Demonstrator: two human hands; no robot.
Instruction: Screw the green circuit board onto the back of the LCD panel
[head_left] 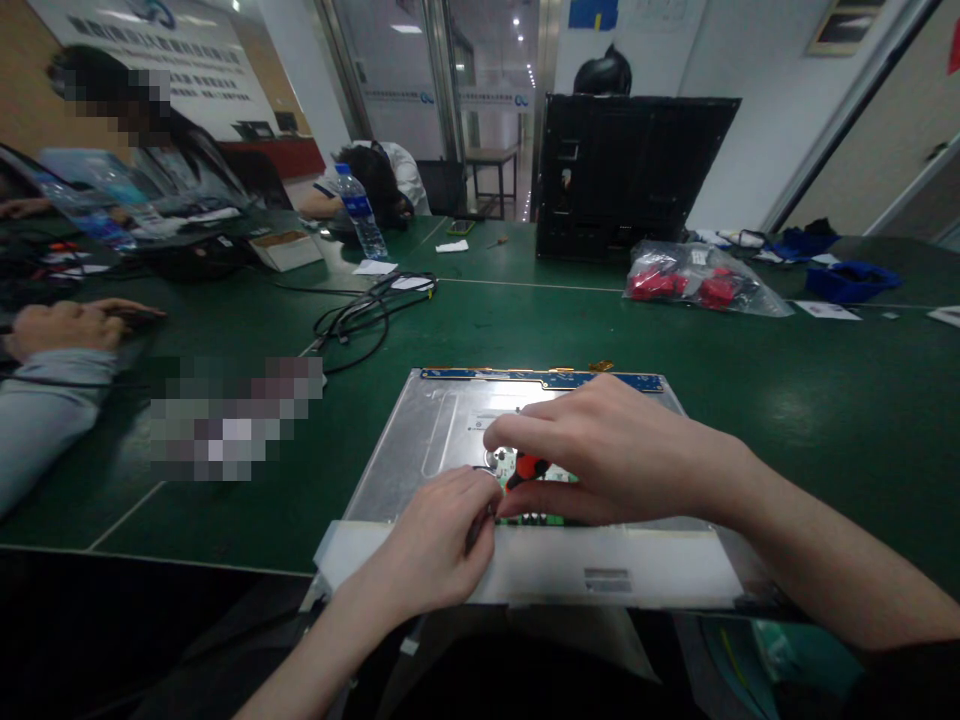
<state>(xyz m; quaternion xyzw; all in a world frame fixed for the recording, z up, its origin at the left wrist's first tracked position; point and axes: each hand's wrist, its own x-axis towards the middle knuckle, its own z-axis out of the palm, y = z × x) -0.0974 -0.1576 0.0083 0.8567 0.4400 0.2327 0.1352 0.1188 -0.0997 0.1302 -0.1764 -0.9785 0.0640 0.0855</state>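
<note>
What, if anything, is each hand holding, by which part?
The right hand holds what looks like a red-and-black screwdriver by its handle; for the left hand, it cannot be told.

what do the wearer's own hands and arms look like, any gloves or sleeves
Both the left hand and right hand are ungloved, with no watch on either wrist. A black sleeve shows on the right arm; none shows on the left.

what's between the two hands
In the head view, a red-and-black tool shows between the left hand and right hand, over a green circuit board.
</note>
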